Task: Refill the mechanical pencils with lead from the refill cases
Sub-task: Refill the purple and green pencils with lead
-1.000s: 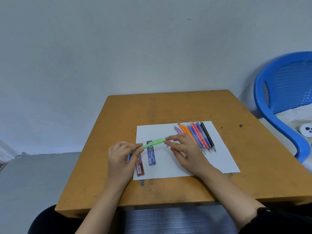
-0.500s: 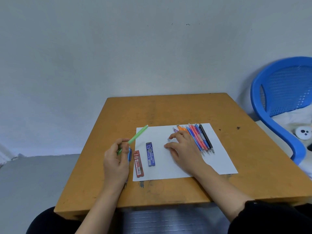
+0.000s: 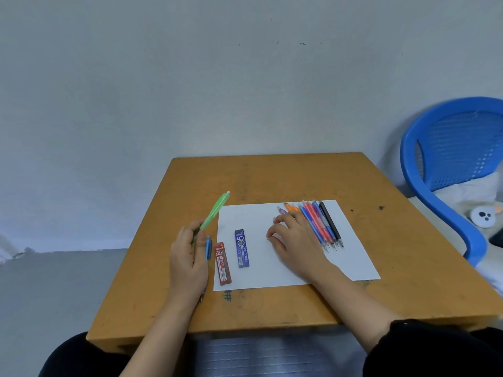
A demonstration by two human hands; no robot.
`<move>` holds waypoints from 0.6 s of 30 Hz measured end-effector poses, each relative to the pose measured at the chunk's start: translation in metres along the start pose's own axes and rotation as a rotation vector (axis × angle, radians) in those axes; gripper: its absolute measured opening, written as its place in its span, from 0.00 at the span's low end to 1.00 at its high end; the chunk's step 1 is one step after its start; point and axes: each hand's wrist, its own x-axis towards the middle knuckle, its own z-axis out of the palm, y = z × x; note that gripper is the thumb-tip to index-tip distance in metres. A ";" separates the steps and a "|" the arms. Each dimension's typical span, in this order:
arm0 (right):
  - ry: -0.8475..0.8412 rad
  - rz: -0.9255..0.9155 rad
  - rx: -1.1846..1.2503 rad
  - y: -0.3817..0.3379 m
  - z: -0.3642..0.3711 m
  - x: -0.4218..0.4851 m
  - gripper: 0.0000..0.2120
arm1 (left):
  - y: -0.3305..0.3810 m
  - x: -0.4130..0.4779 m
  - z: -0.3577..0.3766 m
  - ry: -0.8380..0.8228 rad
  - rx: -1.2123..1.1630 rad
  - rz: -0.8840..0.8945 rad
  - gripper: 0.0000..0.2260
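The green pencil (image 3: 215, 210) was gripped in the left hand (image 3: 187, 257), its axis slanted up and away. The red case (image 3: 223, 263) and blue case (image 3: 242, 248) lay lengthwise between the hands, the red just beside the left. The right hand (image 3: 294, 240) rested bent-fingered on the paper (image 3: 353, 254); whether anything was pinched could not be told.

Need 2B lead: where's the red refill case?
Head view: red refill case lies at the paper's left edge, between the left hand and the blue case.

A: Worn orange-brown bench (image 3: 272, 180) here, with an ink doodle (image 3: 227, 296) near its front edge.
B: A white paper sheet (image 3: 253, 216) lies flat on it, and a blue mechanical pencil (image 3: 208, 247) sits just off the sheet's left edge.
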 end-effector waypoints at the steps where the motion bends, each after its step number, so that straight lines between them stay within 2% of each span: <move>1: -0.003 0.002 -0.001 -0.001 0.000 0.000 0.02 | -0.002 0.000 0.000 -0.008 -0.010 0.003 0.12; 4: -0.009 -0.006 -0.025 -0.003 -0.001 0.001 0.02 | -0.006 0.000 -0.001 -0.025 -0.016 0.003 0.09; 7: 0.012 -0.021 -0.028 -0.003 -0.002 0.001 0.02 | -0.001 0.001 0.001 -0.026 -0.001 0.007 0.12; 11: 0.077 -0.058 0.057 -0.005 -0.006 0.001 0.10 | -0.001 0.000 0.002 -0.064 0.013 -0.022 0.15; 14: 0.127 -0.078 0.133 -0.006 -0.012 0.002 0.12 | 0.000 0.001 0.002 -0.070 0.073 0.047 0.14; 18: 0.182 -0.049 0.179 -0.006 -0.016 0.009 0.09 | -0.006 0.003 0.004 -0.066 0.148 0.146 0.12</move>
